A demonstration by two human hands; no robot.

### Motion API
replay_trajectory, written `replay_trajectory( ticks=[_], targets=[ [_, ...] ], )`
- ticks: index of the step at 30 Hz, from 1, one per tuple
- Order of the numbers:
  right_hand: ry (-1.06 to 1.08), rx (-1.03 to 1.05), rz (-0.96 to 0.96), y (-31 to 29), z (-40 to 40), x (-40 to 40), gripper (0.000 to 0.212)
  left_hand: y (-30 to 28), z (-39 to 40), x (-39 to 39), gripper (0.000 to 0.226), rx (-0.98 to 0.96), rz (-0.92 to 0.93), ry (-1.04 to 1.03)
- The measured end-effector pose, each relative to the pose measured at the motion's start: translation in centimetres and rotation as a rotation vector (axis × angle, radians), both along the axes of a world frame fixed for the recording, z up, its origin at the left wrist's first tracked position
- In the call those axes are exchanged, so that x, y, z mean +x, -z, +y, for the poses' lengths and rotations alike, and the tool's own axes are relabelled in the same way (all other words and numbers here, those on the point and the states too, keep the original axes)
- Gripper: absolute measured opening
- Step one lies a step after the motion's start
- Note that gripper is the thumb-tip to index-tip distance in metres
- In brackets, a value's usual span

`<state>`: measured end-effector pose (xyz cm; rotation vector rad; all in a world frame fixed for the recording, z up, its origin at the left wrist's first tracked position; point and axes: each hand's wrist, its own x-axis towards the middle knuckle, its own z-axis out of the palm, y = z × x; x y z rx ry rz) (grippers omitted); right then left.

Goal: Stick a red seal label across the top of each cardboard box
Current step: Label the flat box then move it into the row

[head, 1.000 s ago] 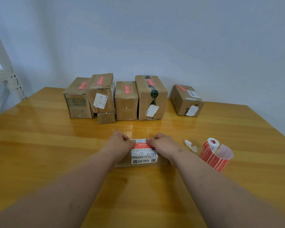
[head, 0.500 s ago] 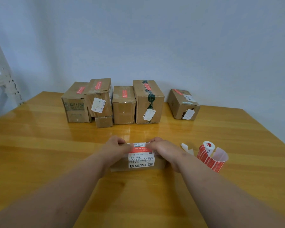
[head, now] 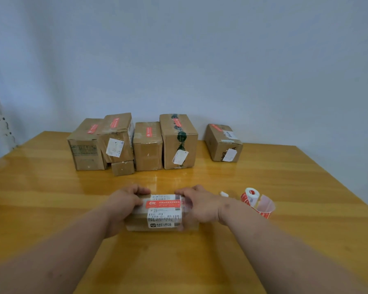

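Red seal label [head: 163,203] lies across top of small box [head: 157,217] at near middle of table [head: 51,198], above white shipping slip. Left hand [head: 125,200] and right hand [head: 200,203] clamp box ends, fingers curled over far edge; likely steadying it while label ends get pressed down. Label roll [head: 252,197] sits right, within reach. Count: six boxes in back row [head: 148,145], five showing red labels, small sixth one's top hidden; one box in hand; one roll.
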<state>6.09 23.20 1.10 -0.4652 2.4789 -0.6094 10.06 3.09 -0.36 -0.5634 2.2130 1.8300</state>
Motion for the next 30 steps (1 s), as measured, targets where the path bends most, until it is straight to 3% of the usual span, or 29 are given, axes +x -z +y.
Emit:
replay_trajectory(
  ticks=[2,4,7,10,12,15,19,22,30],
  targets=[
    [-0.014,-0.007,0.063,-0.6,0.3,0.2,0.071,-0.3,0.0,-0.3,0.033,-0.012,0.061,-0.02],
    [0.036,-0.052,0.072,-1.7,0.8,0.0,0.063,-0.9,-0.1,-1.0,0.034,-0.019,0.137,-0.047],
    [0.041,-0.022,0.048,-2.5,1.4,-0.1,0.086,-1.7,0.2,-1.8,0.028,-0.11,0.199,-0.016],
    [-0.004,0.152,0.023,-1.4,0.8,0.8,0.115,-1.6,1.2,-1.9,0.024,-0.319,0.119,0.074],
    [-0.039,0.2,0.046,-0.3,0.0,1.5,0.12,-1.2,1.8,-1.5,0.023,-0.4,0.037,0.127],
    [-0.046,0.211,0.116,0.1,-0.4,1.8,0.112,-0.8,2.0,-1.4,0.024,-0.402,0.038,0.12],
    [0.191,-0.036,0.046,-1.1,0.8,0.4,0.09,-1.6,2.6,-2.0,0.035,-0.241,0.174,0.054],
    [0.441,-0.271,0.118,-2.5,2.3,-1.2,0.067,-2.3,3.3,-2.6,0.039,-0.225,0.215,0.065],
    [0.748,-0.407,-0.049,-3.5,4.5,-4.8,0.079,-1.8,5.3,-4.5,0.039,-0.303,0.181,0.193]
  ],
)
